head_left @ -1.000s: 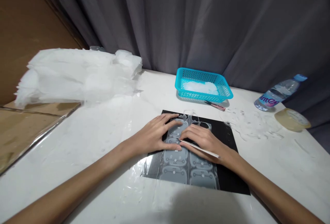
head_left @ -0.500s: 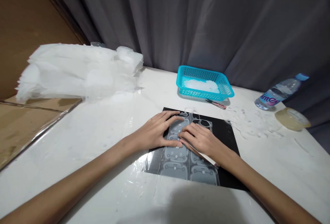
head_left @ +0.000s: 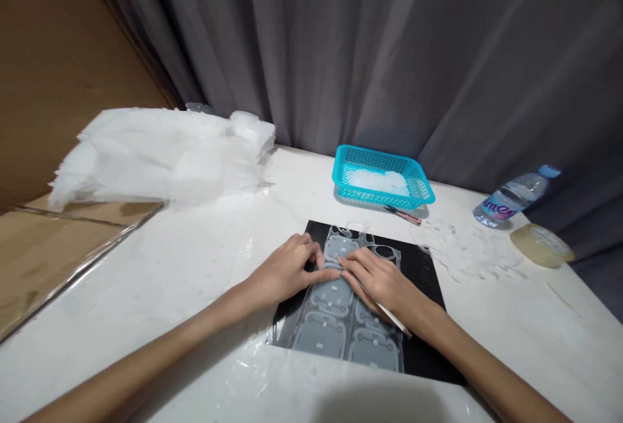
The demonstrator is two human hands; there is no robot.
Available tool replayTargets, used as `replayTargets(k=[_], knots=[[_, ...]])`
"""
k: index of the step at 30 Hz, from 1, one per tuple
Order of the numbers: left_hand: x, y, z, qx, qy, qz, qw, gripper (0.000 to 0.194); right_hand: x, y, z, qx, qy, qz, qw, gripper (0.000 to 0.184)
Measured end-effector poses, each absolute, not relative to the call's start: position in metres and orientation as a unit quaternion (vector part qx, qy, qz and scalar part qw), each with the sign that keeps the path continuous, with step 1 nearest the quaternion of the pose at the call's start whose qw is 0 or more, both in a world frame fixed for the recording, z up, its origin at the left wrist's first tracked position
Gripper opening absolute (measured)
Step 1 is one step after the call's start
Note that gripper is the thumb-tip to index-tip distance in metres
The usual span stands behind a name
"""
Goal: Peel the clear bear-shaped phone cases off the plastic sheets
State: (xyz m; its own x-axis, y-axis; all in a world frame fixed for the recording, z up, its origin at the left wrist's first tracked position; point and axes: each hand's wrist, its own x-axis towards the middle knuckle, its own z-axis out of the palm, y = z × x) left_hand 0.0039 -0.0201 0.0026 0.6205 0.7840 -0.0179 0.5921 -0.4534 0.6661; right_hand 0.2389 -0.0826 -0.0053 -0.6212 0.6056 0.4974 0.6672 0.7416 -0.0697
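Observation:
A clear plastic sheet [head_left: 318, 335] with several frosted, rounded-square shapes lies on a black mat [head_left: 423, 338]. My left hand [head_left: 285, 270] rests at the sheet's left side. Its fingers are bent and its thumb reaches over the sheet, apart from the fingers, with nothing visible between them. My right hand [head_left: 377, 280] is closed around a slim white pen-like tool [head_left: 396, 320], whose back end sticks out below the palm. The tool's tip is hidden by my fingers, close to my left thumb. Cut-out openings show along the sheet's far edge.
Behind the mat stands a blue basket [head_left: 384, 201] holding white pieces, with a pink-and-black cutter [head_left: 403, 215] beside it. Clear scraps [head_left: 472, 248], a water bottle [head_left: 511, 199] and a tape roll [head_left: 542, 246] are at right. A white sheet stack [head_left: 165, 150] sits at left.
My left hand's fingers have drawn back from the sheet's top and curled, while the thumb stays near the right fingertips. My right hand still holds the tool. The view has tilted slightly upward.

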Motion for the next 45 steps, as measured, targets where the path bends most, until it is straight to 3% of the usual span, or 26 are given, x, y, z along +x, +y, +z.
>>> replayTargets(k=[4,7,11,14,20,25,27,30,36,39,45], knots=[[0.008,-0.016,-0.008,0.778,0.399,0.145,0.463,0.05,0.241,-0.083,-0.001,-0.348,-0.907,-0.002,0.238,0.02],[0.008,-0.017,-0.01,0.756,0.427,0.13,0.479,0.044,0.243,-0.079,-0.003,-0.338,-0.907,0.055,0.246,0.021],[0.005,-0.016,-0.003,0.753,0.444,0.102,0.474,0.041,0.268,-0.058,-0.004,-0.418,-0.807,0.143,0.392,0.02],[0.002,-0.011,0.006,0.758,0.431,0.07,0.484,0.043,0.303,-0.042,0.008,-0.535,-0.663,0.132,0.507,0.02],[0.0,-0.013,0.019,0.786,0.442,0.048,0.429,0.042,0.317,-0.045,0.043,-0.515,-0.707,0.249,0.416,0.022],[0.01,-0.027,0.021,0.819,0.413,0.248,0.311,0.07,0.285,-0.061,0.057,-0.446,-0.789,0.266,0.329,0.018],[0.014,-0.029,0.019,0.842,0.341,0.29,0.299,0.059,0.274,-0.07,0.064,-0.417,-0.808,0.303,0.286,0.02],[0.018,-0.028,0.015,0.842,0.303,0.283,0.346,0.022,0.267,-0.078,0.075,-0.39,-0.805,0.362,0.264,0.032],[0.023,-0.019,0.01,0.692,0.358,0.315,0.541,0.029,0.272,-0.068,0.057,-0.483,-0.72,0.235,0.44,0.033],[0.025,-0.018,0.009,0.658,0.37,0.325,0.57,0.031,0.268,-0.061,0.026,-0.477,-0.742,0.198,0.427,0.032],[0.026,-0.02,0.01,0.656,0.371,0.329,0.568,0.033,0.253,-0.064,-0.011,-0.419,-0.799,0.142,0.407,0.013]])
